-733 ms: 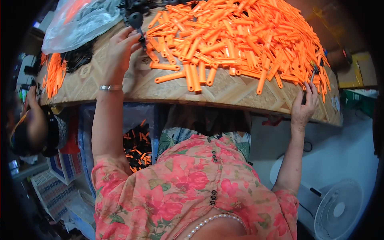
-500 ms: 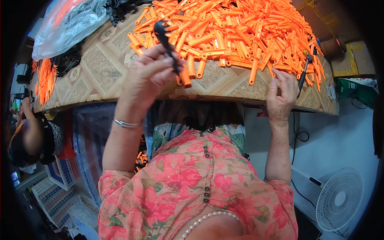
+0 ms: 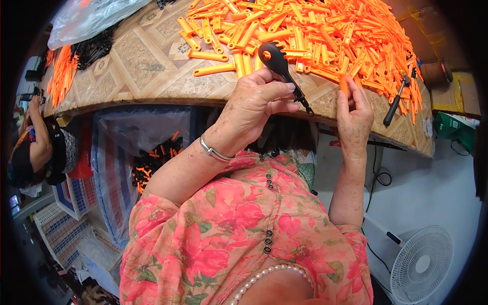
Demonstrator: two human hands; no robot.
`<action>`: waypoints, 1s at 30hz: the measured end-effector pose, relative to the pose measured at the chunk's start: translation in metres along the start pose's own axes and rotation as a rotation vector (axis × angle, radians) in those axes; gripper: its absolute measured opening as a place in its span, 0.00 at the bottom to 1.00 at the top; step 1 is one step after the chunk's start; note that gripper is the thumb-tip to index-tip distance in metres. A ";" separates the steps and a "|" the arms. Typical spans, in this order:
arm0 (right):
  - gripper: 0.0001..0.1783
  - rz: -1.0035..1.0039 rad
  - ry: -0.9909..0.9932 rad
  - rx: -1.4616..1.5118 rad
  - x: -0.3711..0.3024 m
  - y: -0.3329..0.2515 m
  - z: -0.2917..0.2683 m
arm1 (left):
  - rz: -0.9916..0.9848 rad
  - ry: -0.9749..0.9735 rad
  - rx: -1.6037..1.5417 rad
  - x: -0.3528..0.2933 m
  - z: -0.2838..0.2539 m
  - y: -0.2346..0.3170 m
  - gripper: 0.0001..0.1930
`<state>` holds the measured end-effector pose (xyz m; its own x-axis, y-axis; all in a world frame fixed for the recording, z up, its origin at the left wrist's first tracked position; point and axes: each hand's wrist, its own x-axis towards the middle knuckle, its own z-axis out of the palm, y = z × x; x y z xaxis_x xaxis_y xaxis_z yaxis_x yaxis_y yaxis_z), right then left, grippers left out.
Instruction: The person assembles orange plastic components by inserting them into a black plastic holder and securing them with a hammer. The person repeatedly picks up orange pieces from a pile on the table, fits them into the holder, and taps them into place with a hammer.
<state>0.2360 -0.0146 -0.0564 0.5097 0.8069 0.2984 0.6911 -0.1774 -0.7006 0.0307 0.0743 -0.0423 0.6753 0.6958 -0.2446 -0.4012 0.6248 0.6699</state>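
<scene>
My left hand (image 3: 256, 104) grips a black plastic spoon-shaped piece (image 3: 278, 63) with a narrow tang pointing down to the right. My right hand (image 3: 353, 116) pinches a short orange plastic handle (image 3: 343, 84) upright at the table's front edge, a little to the right of the black piece. The two parts are apart. A big heap of orange handles (image 3: 325, 30) covers the patterned tabletop (image 3: 147, 66) just beyond both hands.
A black-handled tool (image 3: 395, 101) lies at the table's right edge. More black pieces (image 3: 94, 48) and orange handles (image 3: 61, 73) lie at the far left beside a plastic bag (image 3: 86, 18). Another person (image 3: 35, 147) sits left. A sack of assembled parts (image 3: 152, 160) stands below; a fan (image 3: 419, 264) on the floor.
My left hand came back from the left of the table with a black piece and drew it toward me. My right hand left the table edge and now holds an orange handle.
</scene>
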 end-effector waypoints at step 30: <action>0.07 -0.202 -0.280 0.416 -0.039 -0.045 -0.027 | 0.507 -0.387 1.427 -0.021 0.012 0.008 0.09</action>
<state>0.1992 -0.0531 -0.0194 0.1917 0.9314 0.3094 0.4710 0.1893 -0.8616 0.0202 0.0607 -0.0234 0.8587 0.4513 0.2428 0.1174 -0.6344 0.7640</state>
